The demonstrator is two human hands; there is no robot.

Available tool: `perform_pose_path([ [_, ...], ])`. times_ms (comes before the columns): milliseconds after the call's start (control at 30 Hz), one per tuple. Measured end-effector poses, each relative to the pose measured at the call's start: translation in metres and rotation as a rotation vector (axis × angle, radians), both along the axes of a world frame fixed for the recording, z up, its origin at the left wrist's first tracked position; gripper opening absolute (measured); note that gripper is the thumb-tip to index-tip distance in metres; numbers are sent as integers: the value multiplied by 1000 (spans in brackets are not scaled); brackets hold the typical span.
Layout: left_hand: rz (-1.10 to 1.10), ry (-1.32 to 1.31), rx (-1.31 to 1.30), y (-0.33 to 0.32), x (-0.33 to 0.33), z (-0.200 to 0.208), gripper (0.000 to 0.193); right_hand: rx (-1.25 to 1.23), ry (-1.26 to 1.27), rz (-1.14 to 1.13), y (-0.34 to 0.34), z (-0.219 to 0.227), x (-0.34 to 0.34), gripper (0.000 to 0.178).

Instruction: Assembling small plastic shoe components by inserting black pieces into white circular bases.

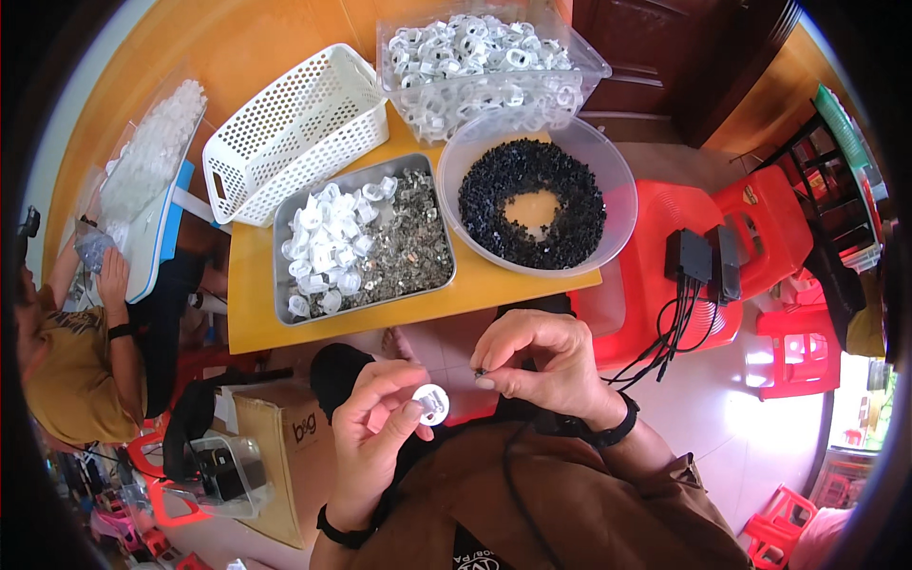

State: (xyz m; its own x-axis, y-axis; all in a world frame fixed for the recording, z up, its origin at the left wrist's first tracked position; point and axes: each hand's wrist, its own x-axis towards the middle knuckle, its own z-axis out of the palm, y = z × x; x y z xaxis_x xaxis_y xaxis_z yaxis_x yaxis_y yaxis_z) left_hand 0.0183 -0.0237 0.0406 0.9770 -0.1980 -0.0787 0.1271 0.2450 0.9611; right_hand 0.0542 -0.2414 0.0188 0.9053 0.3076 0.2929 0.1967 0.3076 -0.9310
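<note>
My left hand grips a round white plastic part between thumb and fingers, its recessed face turned up. Just to the right, my right hand pinches a tiny dark piece between thumb and forefinger, apart from the white part. Both hands are over my lap, in front of the yellow table. On the table, a metal tray holds a heap of white plastic parts beside many tiny metallic pieces. To its right, a clear round bowl contains small black pieces.
Behind the tray lies a white perforated basket; a clear bin of white rings stands beside it. Red stools are at right, one bearing black boxes with cables. A cardboard box and another person are left.
</note>
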Motion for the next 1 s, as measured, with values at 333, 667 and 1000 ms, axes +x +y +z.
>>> perform_pose_path([
  [333, -68, -72, 177, -12, -2, 1, 16, -321, -415, -242, 13, 7, -11, 18],
  [667, -104, -12, 106, -7, -5, -3, 13, -421, -616, -293, 21, 5, -15, 25],
  [1000, 43, -223, 296, -5, -9, -13, 11, -487, -593, -361, 33, -3, -19, 23],
])
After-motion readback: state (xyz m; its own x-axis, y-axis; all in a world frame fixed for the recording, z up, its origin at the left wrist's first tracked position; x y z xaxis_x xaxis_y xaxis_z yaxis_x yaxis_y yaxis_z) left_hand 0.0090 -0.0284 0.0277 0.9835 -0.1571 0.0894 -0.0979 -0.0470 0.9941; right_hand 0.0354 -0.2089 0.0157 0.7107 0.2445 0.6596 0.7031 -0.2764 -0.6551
